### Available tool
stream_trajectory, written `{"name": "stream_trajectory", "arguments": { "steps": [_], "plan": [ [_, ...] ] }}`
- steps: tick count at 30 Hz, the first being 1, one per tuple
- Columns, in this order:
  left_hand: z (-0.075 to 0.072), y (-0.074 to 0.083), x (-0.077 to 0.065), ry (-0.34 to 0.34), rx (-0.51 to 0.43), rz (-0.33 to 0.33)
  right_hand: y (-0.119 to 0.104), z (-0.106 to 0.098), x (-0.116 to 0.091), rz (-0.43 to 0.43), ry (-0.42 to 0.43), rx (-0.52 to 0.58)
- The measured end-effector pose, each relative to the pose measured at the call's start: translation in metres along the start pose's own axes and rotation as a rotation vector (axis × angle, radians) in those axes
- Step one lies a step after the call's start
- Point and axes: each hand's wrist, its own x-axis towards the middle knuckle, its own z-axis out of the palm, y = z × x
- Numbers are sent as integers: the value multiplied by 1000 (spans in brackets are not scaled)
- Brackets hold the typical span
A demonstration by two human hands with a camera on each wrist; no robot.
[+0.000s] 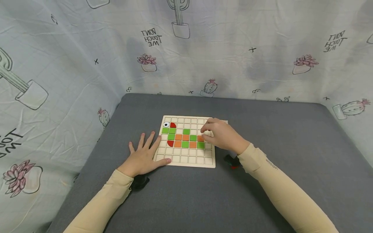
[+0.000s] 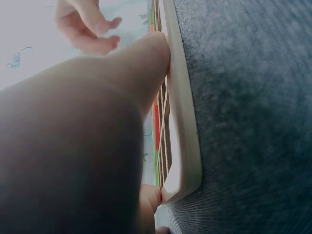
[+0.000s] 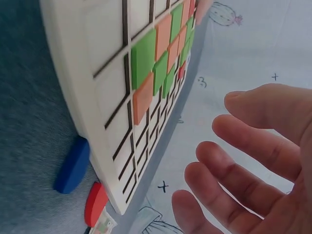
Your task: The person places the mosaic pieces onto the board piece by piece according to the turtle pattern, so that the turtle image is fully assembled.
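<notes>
A pale wooden grid board [image 1: 184,159] lies on the grey table. Green and orange square tiles, two red rounded pieces and an eye piece [image 1: 166,124] sit in its cells. My left hand [image 1: 141,160] is spread at the board's left side, its thumb on the near left corner and its fingertips by the left edge. Over the right side hovers my right hand [image 1: 222,134], its fingers bent and apart from the board. Nothing shows between those fingers in the right wrist view. Below them there, an orange tile [image 3: 143,99] adjoins a green tile [image 3: 144,59].
Beside the board's right edge lie a blue piece [image 3: 72,165] and a red piece [image 3: 96,204]. A small printed card [image 3: 104,222] is partly hidden behind the red one. Black devices [image 1: 140,183] hang under both wrists. A patterned curtain [image 1: 227,48] surrounds the grey table [image 1: 186,197].
</notes>
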Motion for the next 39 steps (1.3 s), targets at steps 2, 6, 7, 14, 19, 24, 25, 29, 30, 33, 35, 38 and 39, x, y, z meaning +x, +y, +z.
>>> {"name": "stream_trajectory", "arguments": {
  "steps": [2, 6, 7, 14, 19, 24, 25, 29, 30, 33, 35, 38, 39],
  "plan": [
    [0, 0, 0, -5, 2, -6, 0, 0, -6, -18, 19, -16],
    [0, 0, 1, -12, 0, -9, 0, -3, -18, -39, 54, -38],
    [0, 0, 0, -14, -1, -11, 0, -4, -22, -40, 63, -43],
    [1, -1, -1, -11, -6, -11, 9, -12, -43, -13, 87, -74],
    [2, -3, -1, -6, -3, -7, 18, -16, -57, 9, 79, -76],
    [3, -4, 0, -9, -9, -1, 24, -17, -71, 24, 79, -91],
    [3, -4, 0, -10, -9, -1, 25, -17, -74, 31, 74, -92],
    [2, -3, 0, -11, -8, -1, 27, -16, -83, 60, 45, -93],
    [2, -3, 0, -11, -7, -1, 28, -16, -84, 66, 36, -93],
    [2, -2, 0, -10, -8, 0, 30, -16, -90, 71, 21, -95],
    [1, -2, 0, -8, -12, 2, 30, -17, -94, 66, 18, -96],
    [1, -1, 0, -7, -16, 5, 32, -18, -101, 57, 13, -101],
    [1, -1, 0, -10, -15, 1, 33, -19, -104, 54, 10, -99]
  ]
}}
